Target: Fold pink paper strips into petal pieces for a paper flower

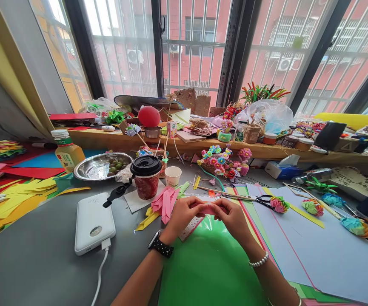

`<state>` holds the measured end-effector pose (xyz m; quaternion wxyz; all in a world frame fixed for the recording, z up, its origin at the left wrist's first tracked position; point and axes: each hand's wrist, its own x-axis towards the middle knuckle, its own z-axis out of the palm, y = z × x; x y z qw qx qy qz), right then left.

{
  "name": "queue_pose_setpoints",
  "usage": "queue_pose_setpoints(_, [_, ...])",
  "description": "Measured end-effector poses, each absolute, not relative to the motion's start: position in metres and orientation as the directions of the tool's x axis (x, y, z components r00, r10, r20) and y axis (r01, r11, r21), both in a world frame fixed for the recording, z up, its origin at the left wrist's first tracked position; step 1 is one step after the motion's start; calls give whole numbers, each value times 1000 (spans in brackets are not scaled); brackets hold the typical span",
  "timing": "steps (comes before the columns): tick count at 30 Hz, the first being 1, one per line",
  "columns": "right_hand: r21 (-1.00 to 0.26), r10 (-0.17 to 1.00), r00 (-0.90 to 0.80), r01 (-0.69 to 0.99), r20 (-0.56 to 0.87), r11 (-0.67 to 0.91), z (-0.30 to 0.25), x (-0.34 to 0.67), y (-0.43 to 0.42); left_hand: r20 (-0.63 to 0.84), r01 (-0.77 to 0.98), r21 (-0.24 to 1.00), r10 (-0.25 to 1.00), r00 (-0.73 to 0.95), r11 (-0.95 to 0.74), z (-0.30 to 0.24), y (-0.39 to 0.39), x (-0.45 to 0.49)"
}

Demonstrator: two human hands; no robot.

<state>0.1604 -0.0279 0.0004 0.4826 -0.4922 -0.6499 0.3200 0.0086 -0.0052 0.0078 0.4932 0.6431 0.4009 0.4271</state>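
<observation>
Both hands meet above a green sheet [209, 263] on the grey table. My left hand [183, 214], with a black watch on the wrist, and my right hand [233, 217], with a bead bracelet, pinch a small pink folded paper piece [208, 208] between their fingertips. Both hands are closed on it. A pile of pink folded paper strips [165, 202] lies just left of my left hand. Scissors [250, 197] lie just beyond my right hand.
A white power bank [93, 221] with a cable lies at the left. Further back stand a red cup with a black lid [146, 178], a small paper cup [172, 175], a metal plate of green fruit [101, 166] and a juice bottle [66, 151]. Coloured paper sheets and paper flowers [313, 207] lie at the right.
</observation>
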Motion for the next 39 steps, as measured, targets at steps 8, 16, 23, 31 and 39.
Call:
queue_pose_setpoints(8, [-899, 958, -111, 329, 266, 288, 0, 162, -26, 184, 121, 964, 921, 342, -237, 2, -2, 7])
queue_pose_setpoints(16, [-885, 959, -122, 368, 257, 284, 3, 161, -27, 173, 129, 968, 942, 287, -217, 3, -3, 9])
queue_pose_setpoints(23, [-851, 956, -111, 435, 273, 293, 4, 160, -29, 175, 106, 969, 927, 331, -221, 5, -5, 10])
queue_pose_setpoints(31, [-897, 963, -101, 350, 248, 268, 2, 160, -27, 217, 154, 953, 942, 255, -261, 7, -5, 9])
queue_pose_setpoints(39, [-901, 968, -90, 354, 234, 251, -1, 163, -26, 204, 169, 948, 922, 328, -270, 8, -2, 5])
